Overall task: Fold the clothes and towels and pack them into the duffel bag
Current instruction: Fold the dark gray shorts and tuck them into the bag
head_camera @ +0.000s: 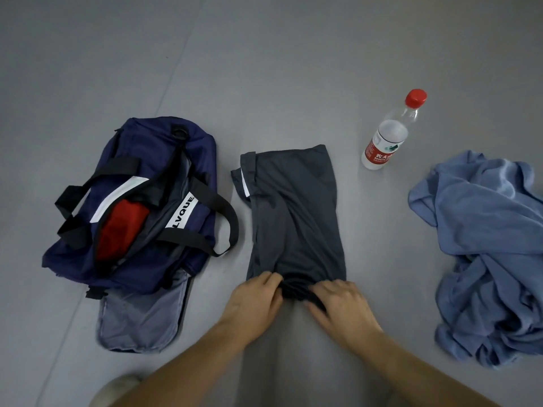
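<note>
A dark grey garment [293, 212] lies folded into a long strip on the grey floor, white-striped edge at its far left. My left hand [252, 304] and my right hand [340, 309] both grip its near end, fingers curled into the bunched fabric. To the left sits the navy duffel bag [188, 160], unzipped, with a red folded item [123, 227] inside. A crumpled blue garment [493, 248] lies in a heap at the right.
A clear water bottle [388, 136] with a red cap and red label stands beyond the dark garment, to its right. The bag's end flap [144, 321] lies open toward me. A light shoe tip [114, 389] shows at the bottom left.
</note>
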{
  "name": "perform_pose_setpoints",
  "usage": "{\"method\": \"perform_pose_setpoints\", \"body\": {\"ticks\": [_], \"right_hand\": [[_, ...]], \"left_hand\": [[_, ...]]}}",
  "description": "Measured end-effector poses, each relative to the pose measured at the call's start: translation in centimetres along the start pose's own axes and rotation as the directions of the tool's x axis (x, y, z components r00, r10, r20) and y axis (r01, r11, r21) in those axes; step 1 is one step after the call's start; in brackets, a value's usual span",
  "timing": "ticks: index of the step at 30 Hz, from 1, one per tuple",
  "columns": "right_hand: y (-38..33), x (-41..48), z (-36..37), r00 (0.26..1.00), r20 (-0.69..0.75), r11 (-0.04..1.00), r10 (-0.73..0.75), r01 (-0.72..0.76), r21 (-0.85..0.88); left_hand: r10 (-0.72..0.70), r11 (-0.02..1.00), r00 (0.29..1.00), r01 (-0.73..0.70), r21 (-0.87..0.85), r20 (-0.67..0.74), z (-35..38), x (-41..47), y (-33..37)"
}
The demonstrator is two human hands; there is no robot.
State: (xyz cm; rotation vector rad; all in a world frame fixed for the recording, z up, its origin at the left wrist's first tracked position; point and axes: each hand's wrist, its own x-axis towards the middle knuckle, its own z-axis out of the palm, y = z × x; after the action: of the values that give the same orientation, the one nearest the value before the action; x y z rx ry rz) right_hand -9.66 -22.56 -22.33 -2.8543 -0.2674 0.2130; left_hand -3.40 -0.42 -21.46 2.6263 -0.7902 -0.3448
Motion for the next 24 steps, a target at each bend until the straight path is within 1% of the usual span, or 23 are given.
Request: {"method": "perform_pose_setpoints", "body": {"ticks": [2, 4, 6, 7, 8, 9, 10, 12, 13, 14, 15, 16, 17, 18, 19, 21, 23, 24], "right_hand": [[0.5, 1.6, -1.6, 0.990, 0.050, 0.976, 0.133, -0.139, 0.165], [1.1, 2.8, -2.9, 0.953, 0.151, 0.914, 0.262, -0.296, 0.279], [1.4, 3.7, -3.2, 0.929, 0.187, 0.900, 0.318, -0.358, 0.249], [1.5, 3.9, -3.2, 0.926, 0.172, 0.907, 0.336, -0.368, 0.208], [1.6, 4.0, -3.0, 0.932, 0.131, 0.920, 0.338, -0.357, 0.164], [1.5, 4.0, -2.6, 0.948, 0.052, 0.940, 0.315, -0.319, 0.119], [1.4, 3.9, -2.1, 0.969, -0.020, 0.968, 0.247, -0.246, 0.058], [1.6, 3.4, -0.7, 0.990, -0.141, 0.997, 0.020, -0.031, -0.077], [1.8, 3.1, 0.0, 0.981, -0.168, 0.990, -0.095, 0.076, -0.116], [2.0, 2.7, 0.6, 0.972, -0.164, 0.980, -0.166, 0.144, -0.138], [2.2, 2.3, 1.2, 0.970, -0.149, 0.974, -0.192, 0.170, -0.147], [2.5, 2.0, 1.6, 0.976, -0.119, 0.975, -0.180, 0.162, -0.150], [2.8, 1.7, 2.0, 0.985, -0.078, 0.977, -0.152, 0.138, -0.159], [2.9, 1.6, 2.0, 0.992, -0.027, 0.977, -0.127, 0.120, -0.176], [3.0, 1.5, 2.1, 0.994, 0.018, 0.975, -0.109, 0.111, -0.195], [3.1, 1.6, 2.1, 0.993, 0.085, 0.971, -0.085, 0.101, -0.216], [3.1, 1.8, 2.2, 0.994, 0.083, 0.972, -0.073, 0.089, -0.219], [3.0, 1.8, 2.2, 0.996, 0.061, 0.974, -0.069, 0.080, -0.213]], "left_hand": [[-0.076, 0.989, 0.997, 0.078, -0.126, 0.024, -1.4, 1.1, -0.1], [-0.167, 0.959, 0.986, 0.167, -0.227, 0.018, -2.5, 2.4, -0.3], [-0.240, 0.929, 0.970, 0.239, -0.281, 0.030, -2.9, 3.5, -0.5], [-0.248, 0.933, 0.968, 0.246, -0.263, 0.027, -2.7, 3.9, -0.7], [-0.243, 0.944, 0.970, 0.242, -0.223, 0.022, -2.4, 4.1, -0.8], [-0.234, 0.956, 0.972, 0.233, -0.176, 0.016, -2.1, 4.3, -0.9], [-0.223, 0.967, 0.975, 0.222, -0.128, 0.004, -1.7, 4.3, -1.1], [-0.167, 0.986, 0.984, 0.167, -0.018, -0.053, -1.2, 4.3, -1.3], [-0.103, 0.994, 0.989, 0.107, 0.037, -0.107, -1.0, 4.2, -1.2], [-0.004, 0.995, 0.987, 0.020, 0.101, -0.159, -0.6, 4.1, -1.2], [0.118, 0.982, 0.975, -0.087, 0.169, -0.190, -0.2, 3.9, -1.0], [0.230, 0.957, 0.955, -0.186, 0.223, -0.189, 0.1, 3.5, -0.9], [0.307, 0.934, 0.934, -0.260, 0.246, -0.181, 0.4, 3.2, -1.0], [0.341, 0.926, 0.926, -0.299, 0.232, -0.165, 0.7, 2.8, -1.2], [0.325, 0.933, 0.938, -0.297, 0.206, -0.121, 1.0, 2.3, -1.5], [0.238, 0.947, 0.971, -0.238, 0.216, 0.029, 1.2, 1.8, -2.4], [0.194, 0.942, 0.969, -0.227, 0.247, 0.150, 1.3, 1.6, -3.0], [0.191, 0.942, 0.965, -0.231, 0.245, 0.179, 1.2, 1.6, -3.2]]}}
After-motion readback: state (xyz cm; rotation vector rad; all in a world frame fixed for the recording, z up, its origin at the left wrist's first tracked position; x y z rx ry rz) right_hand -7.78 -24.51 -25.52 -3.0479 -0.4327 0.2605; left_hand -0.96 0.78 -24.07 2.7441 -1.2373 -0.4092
